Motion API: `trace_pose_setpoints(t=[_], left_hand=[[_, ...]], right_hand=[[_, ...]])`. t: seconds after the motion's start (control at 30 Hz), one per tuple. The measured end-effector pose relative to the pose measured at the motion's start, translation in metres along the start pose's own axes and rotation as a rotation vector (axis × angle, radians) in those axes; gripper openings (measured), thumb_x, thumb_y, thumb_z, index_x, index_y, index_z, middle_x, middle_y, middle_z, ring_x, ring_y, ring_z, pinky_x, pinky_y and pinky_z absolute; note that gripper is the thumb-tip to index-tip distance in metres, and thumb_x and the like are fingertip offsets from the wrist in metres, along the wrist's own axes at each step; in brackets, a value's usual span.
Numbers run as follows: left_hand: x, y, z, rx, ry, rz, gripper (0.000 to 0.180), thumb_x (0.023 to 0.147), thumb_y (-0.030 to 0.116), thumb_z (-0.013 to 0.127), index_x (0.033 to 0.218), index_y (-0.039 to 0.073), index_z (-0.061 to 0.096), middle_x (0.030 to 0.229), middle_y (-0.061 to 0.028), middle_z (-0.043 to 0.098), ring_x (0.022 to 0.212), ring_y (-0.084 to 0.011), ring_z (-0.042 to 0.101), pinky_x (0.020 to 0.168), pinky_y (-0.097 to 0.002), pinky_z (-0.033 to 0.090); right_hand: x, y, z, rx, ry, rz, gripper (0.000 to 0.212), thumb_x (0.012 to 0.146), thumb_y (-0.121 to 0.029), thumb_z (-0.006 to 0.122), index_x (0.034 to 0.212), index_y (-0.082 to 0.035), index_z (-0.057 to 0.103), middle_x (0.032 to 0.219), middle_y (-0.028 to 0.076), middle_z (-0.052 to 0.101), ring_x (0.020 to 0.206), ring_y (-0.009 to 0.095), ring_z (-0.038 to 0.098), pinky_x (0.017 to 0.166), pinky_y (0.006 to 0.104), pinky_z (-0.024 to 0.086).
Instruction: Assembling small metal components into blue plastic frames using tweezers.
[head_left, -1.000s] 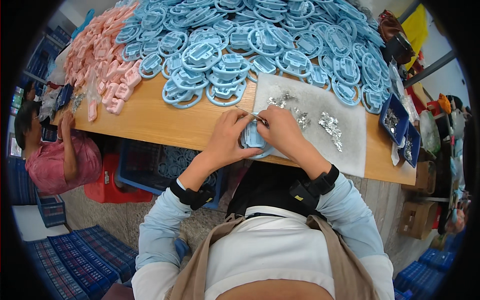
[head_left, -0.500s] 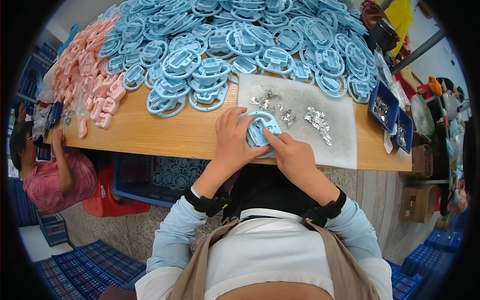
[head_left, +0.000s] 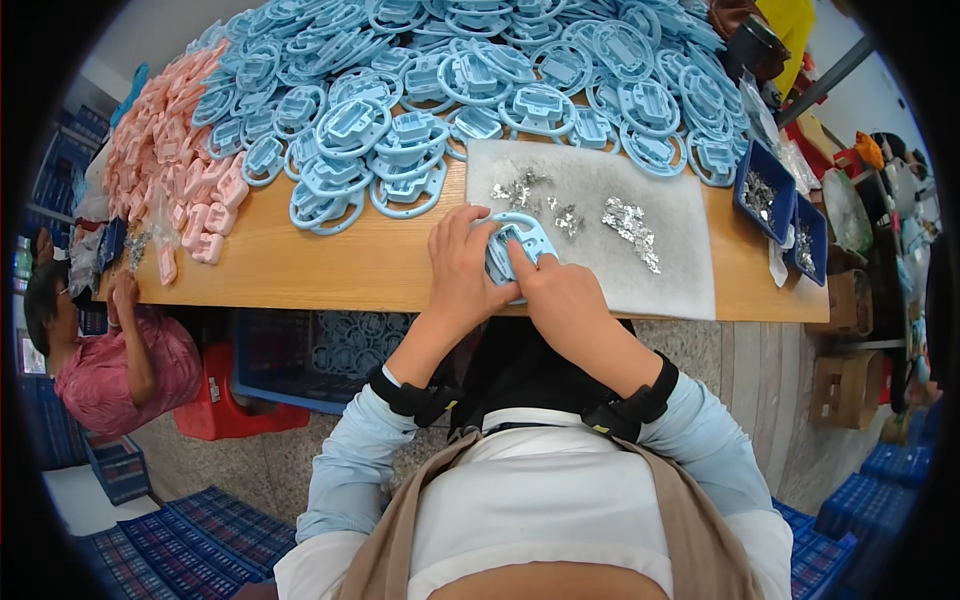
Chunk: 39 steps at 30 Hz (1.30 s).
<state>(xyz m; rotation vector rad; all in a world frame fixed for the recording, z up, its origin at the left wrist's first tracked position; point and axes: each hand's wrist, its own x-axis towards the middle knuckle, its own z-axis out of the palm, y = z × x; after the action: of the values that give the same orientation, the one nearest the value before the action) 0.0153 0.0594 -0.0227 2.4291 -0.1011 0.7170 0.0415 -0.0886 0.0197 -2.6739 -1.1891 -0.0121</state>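
- A co-worker in a pink top (head_left: 130,370) sits at the far left, beside the table end.
- A pile of pale pink plastic housings (head_left: 180,165) covers the left part of the wooden table (head_left: 330,275).
- Below the table edge stand a red plastic stool (head_left: 222,405) and a blue crate (head_left: 262,350) with light-blue pieces inside.
- Light-blue ring-shaped frames (head_left: 350,125) are heaped along the table's back.
- The left hand (head_left: 460,258) grips one light-blue plastic frame (head_left: 533,235) by its left side, fingers behind, thumb in front.
- That frame is at the near left corner of the white mat (head_left: 675,195); whether it rests there, I cannot tell.
- The right hand (head_left: 565,300) sets its extended index finger on the frame's middle; whether it pinches anything, I cannot tell.
- Small silvery metal pieces (head_left: 632,232) lie in clusters on the mat.
- Two blue trays (head_left: 768,230) of metal bits stand farther right.
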Motion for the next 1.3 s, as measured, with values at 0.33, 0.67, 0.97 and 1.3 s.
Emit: trace_pose_setpoints(t=[0.33,0.67,0.97,1.3], left_hand=[[-0.002,0.031,-0.026,-0.138,-0.014,0.025,0.066,0.053,0.022,0.081,0.107,0.003,0.05,0.118,-0.0188,0.044,0.107,-0.0355,0.046,0.087,-0.0424,0.039],[-0.017,0.041,-0.043,-1.236,-0.231,-0.862,0.033,0.081,0.028,0.065,0.102,0.003,0.058,0.082,0.0005,0.059,0.069,-0.0055,0.05,0.061,-0.0196,0.04],[-0.013,0.054,-0.036,-1.282,-0.131,-0.884,0.03,0.08,0.021,0.067,0.102,0.004,0.057,0.083,0.0008,0.059,0.072,-0.0049,0.053,0.059,-0.018,0.041],[-0.017,0.058,-0.028,-1.314,-0.035,-0.874,0.035,0.079,0.02,0.067,0.107,0.002,0.056,0.091,-0.0005,0.059,0.081,-0.0056,0.055,0.067,-0.0207,0.044]], right_hand=[[-0.009,0.035,-0.016,0.769,0.322,0.171,0.042,0.075,-0.012,0.068,0.113,-0.003,0.055,0.077,0.006,0.06,0.064,0.012,0.056,0.054,0.0249,0.043],[-0.025,0.039,-0.022,1.437,-0.048,0.168,0.045,0.078,-0.013,0.068,0.117,0.002,0.051,0.085,0.004,0.06,0.073,0.007,0.056,0.063,0.0196,0.046],[-0.026,0.041,-0.017,1.627,0.014,0.286,0.047,0.08,-0.014,0.067,0.12,0.001,0.048,0.088,0.004,0.059,0.073,0.007,0.058,0.063,0.02,0.049],[-0.025,0.037,-0.018,1.761,0.027,0.358,0.047,0.079,-0.012,0.065,0.121,0.001,0.046,0.093,0.006,0.061,0.078,0.009,0.06,0.062,0.022,0.054]])
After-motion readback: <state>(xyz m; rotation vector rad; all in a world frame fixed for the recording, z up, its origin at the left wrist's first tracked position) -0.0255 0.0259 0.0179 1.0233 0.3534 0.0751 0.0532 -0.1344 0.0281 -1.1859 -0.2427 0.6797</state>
